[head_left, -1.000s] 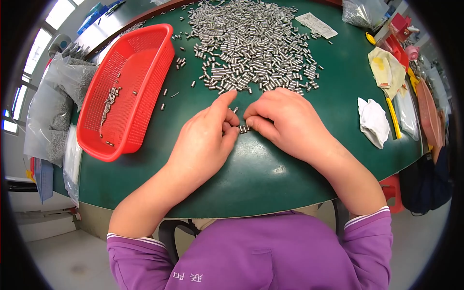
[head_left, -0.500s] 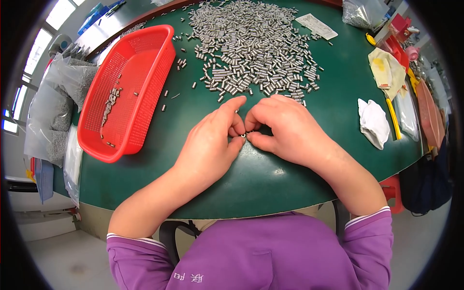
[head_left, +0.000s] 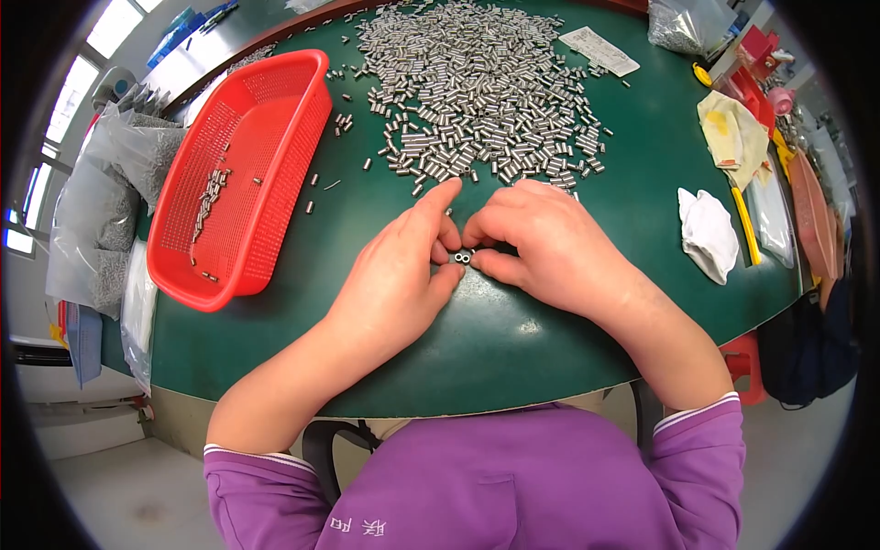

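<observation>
My left hand (head_left: 401,254) and my right hand (head_left: 532,238) meet over the green table, thumbs and fingers closed in from both sides on a pair of small metal sleeves (head_left: 463,258). The sleeves' round, hollow ends face up side by side between the fingertips. Another shiny piece shows partly by my left index finger; most of it is hidden. Beyond my fingertips spreads a large heap of short silvery metal sleeves (head_left: 477,92), many lying on their sides.
A red plastic basket (head_left: 261,215) with a few sleeves inside stands to the left, beside bags of metal parts (head_left: 105,211). A white cloth (head_left: 708,234), a yellow-handled tool (head_left: 745,225) and a yellowish glove (head_left: 733,133) lie right. A paper label (head_left: 599,50) lies beside the heap.
Two sleeve ends now show side by side between my fingertips, where one showed before. The fingertips have shifted only slightly, and the arms hold nearly the same pose.
</observation>
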Available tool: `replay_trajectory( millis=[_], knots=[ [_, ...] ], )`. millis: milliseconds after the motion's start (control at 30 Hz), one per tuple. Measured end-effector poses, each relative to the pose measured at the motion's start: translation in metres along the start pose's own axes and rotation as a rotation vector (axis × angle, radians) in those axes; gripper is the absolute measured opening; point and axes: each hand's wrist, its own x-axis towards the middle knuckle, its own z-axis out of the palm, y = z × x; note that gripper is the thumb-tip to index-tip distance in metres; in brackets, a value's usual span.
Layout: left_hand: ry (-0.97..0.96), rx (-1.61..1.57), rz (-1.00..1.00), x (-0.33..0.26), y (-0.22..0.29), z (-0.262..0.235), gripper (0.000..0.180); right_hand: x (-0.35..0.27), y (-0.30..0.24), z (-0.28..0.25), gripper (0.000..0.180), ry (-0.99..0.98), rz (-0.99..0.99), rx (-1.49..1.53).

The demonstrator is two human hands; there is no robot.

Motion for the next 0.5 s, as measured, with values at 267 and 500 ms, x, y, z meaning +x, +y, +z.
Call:
replay_trajectory(
  millis=[267,500],
  knots=[
    [0.005,0.032,0.000,-0.0006,0.0005,-0.0004,0.070,0.0022,0.0010,-0.0015,0.010,-0.025,-0.002,-0.048],
    [0.035,0.067,0.032,0.0007,-0.0022,0.0000,0.068,0.0014,0.0031,-0.0002,0.012,-0.042,0.043,0.044]
  ],
)
